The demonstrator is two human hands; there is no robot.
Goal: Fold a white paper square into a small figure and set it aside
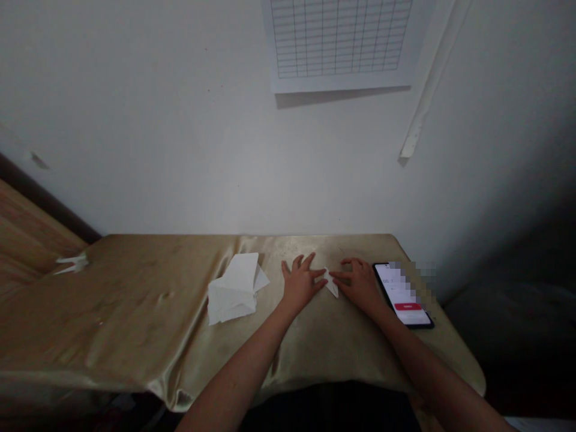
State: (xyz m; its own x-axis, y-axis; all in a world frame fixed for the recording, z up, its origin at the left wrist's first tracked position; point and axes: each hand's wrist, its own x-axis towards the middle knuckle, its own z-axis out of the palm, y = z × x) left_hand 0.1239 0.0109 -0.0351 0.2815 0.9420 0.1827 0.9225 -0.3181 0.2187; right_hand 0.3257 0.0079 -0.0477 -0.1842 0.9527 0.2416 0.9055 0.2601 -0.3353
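My left hand (300,283) lies flat on the table with its fingers spread, pressing on a small folded piece of white paper (332,284). My right hand (359,282) rests flat on the same paper from the right, fingers stretched toward the left hand. Only a narrow white point of the paper shows between the two hands; the rest is hidden under them. Both forearms reach in from the bottom edge.
A stack of white paper sheets (234,289) lies left of my hands. A phone (402,294) with a lit screen lies right of my right hand. The table (135,300) has a shiny tan cloth. A gridded sheet (339,42) hangs on the wall. A white scrap (72,263) sits far left.
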